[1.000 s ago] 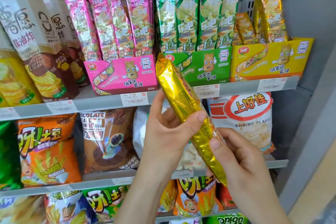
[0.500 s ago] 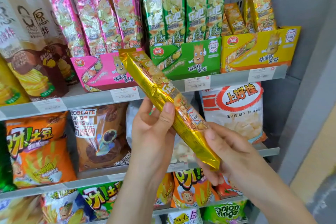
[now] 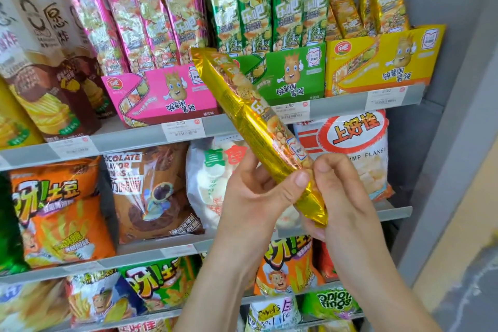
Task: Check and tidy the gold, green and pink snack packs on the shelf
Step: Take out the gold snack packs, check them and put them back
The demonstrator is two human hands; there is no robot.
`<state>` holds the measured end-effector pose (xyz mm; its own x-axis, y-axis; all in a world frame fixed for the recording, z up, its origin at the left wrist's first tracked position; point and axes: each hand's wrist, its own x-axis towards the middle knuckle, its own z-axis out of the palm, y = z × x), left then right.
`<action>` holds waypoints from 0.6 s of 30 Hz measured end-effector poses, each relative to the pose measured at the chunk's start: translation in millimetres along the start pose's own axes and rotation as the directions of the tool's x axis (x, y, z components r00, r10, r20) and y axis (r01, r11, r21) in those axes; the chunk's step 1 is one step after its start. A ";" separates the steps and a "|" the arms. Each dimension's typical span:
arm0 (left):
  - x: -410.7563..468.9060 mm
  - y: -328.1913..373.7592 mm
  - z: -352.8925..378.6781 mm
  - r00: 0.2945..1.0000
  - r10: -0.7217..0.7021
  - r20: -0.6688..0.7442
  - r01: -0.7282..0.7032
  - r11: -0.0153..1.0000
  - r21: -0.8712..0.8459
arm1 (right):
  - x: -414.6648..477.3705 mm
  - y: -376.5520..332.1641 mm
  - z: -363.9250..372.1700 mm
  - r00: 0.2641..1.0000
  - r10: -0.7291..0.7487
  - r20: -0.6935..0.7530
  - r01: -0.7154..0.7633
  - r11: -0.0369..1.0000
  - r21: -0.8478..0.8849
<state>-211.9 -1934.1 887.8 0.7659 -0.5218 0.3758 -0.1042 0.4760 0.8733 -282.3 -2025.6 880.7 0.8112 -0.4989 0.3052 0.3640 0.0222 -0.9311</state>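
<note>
We're holding one gold pack point(image 3: 256, 127) out in front of the shelf, tilted, its top end crossing the green tray point(image 3: 291, 73). Left hand point(image 3: 248, 199) is gripping it low, thumb on the front. Right hand point(image 3: 347, 205) is pinching the bottom seal, just beside the left. Risk: both grips are sitting at one end, so the free top could be knocking green packs point(image 3: 256, 0) or pink packs point(image 3: 151, 13) askew while heading for the yellow tray point(image 3: 382, 62). Squeezing harder risks crushing the contents.

The gold pack point(image 3: 258, 127) is shiny foil printed with snack pictures. The green box point(image 3: 283, 75) bears a crowned potato cartoon; left of it a pink box point(image 3: 161, 94) with a film-strip pattern, right of it a yellow box point(image 3: 382, 62).
</note>
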 end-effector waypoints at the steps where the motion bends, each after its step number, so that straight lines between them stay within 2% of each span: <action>1: -0.9 0.6 -0.1 1.000 0.000 0.011 0.000 1.000 0.020 | 0.5 1.1 -0.5 0.999 -0.044 -0.011 0.043 0.998 -0.044; 3: -3.3 1.9 0.4 1.000 0.017 0.026 -0.019 0.996 0.086 | 1.9 4.6 -2.7 0.983 -0.183 -0.030 0.176 0.971 -0.160; 6: -6.9 3.0 2.9 0.997 0.066 -0.033 -0.058 0.981 0.187 | 3.7 10.2 -5.3 0.907 -0.421 0.017 0.401 0.850 -0.340; 9: -6.3 7.8 1.2 0.980 0.126 -0.157 -0.101 0.983 0.153 | 2.6 10.9 -9.4 0.859 -0.508 0.065 0.493 0.787 -0.371; 12: -4.6 12.6 -4.2 0.962 0.163 -0.221 -0.140 0.984 0.113 | 0.3 6.4 -13.4 0.881 -0.461 0.103 0.472 0.851 -0.231; 15: -4.8 14.0 -7.9 0.962 0.174 -0.211 -0.160 0.984 0.084 | -0.7 0.5 -12.4 0.954 -0.285 0.088 0.288 0.957 -0.025; 18: -6.1 16.2 -5.9 0.974 0.117 -0.193 -0.127 0.991 -0.040 | 0.4 0.6 -14.6 0.985 -0.158 0.065 0.153 0.986 0.071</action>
<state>-214.4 -1919.1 897.8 0.8566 -0.3159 0.4080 -0.1750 0.5661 0.8056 -288.4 -2038.4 877.4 0.7715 -0.4386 0.4609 0.5157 0.0067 -0.8568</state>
